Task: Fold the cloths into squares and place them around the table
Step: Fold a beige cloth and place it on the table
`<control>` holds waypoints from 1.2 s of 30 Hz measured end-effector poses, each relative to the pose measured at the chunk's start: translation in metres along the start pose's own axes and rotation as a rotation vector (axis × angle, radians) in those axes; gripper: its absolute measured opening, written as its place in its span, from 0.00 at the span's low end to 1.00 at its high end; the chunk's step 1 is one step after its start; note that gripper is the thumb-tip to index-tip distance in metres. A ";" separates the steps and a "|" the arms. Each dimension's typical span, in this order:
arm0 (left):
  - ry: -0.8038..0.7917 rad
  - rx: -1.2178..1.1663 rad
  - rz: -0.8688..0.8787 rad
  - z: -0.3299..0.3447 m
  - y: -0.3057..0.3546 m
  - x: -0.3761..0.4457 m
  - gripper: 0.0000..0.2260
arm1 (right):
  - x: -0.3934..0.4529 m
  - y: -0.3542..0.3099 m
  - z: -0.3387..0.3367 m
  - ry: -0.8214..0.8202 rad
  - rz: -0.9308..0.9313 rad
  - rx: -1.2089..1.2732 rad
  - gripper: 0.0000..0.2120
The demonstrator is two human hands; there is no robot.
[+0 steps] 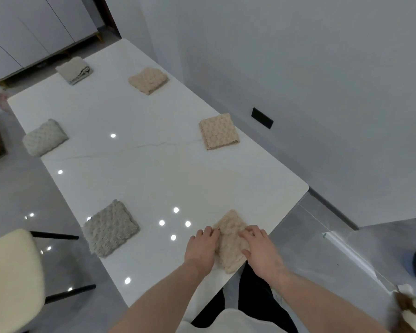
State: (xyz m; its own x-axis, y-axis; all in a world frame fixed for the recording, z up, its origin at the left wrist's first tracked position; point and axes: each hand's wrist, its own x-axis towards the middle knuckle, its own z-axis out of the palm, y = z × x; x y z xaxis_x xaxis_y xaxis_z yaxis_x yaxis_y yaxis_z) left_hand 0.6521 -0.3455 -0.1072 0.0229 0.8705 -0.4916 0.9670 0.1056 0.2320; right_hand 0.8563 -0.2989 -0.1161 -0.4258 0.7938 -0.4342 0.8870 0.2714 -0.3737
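Folding: both hands work on a beige cloth at the near edge of the white table, its lower corner reaching the table's rim.
Left hand: lies at the cloth's left edge, fingers curled onto the fabric; whether it pinches or only presses cannot be told.
Right hand: rests on the cloth's right side, fingers bent down over it; the grip is likewise unclear.
Hands: close together, with the cloth between and under them.
Left side of table: three grey folded cloths, near, middle and far, well apart.
Right side of table: two beige folded cloths, middle and far.
Beside table: a cream chair at left, a stuffed toy on the floor at right.
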 end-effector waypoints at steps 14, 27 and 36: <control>0.047 -0.287 0.024 -0.013 -0.009 -0.020 0.25 | -0.009 -0.006 -0.016 -0.051 0.048 0.066 0.25; 0.087 -0.481 -0.071 -0.031 0.006 -0.017 0.22 | -0.012 0.036 -0.059 -0.036 0.087 0.179 0.22; 0.067 -0.535 -0.115 -0.066 0.078 0.050 0.24 | 0.024 0.093 -0.127 -0.042 0.025 0.256 0.23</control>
State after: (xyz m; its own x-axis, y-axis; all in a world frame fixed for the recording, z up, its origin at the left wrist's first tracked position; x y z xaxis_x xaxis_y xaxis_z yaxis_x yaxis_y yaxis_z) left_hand 0.7116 -0.2621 -0.0583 -0.1089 0.8657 -0.4885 0.6980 0.4165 0.5825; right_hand 0.9513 -0.1854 -0.0573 -0.4162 0.7741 -0.4771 0.8252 0.1013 -0.5556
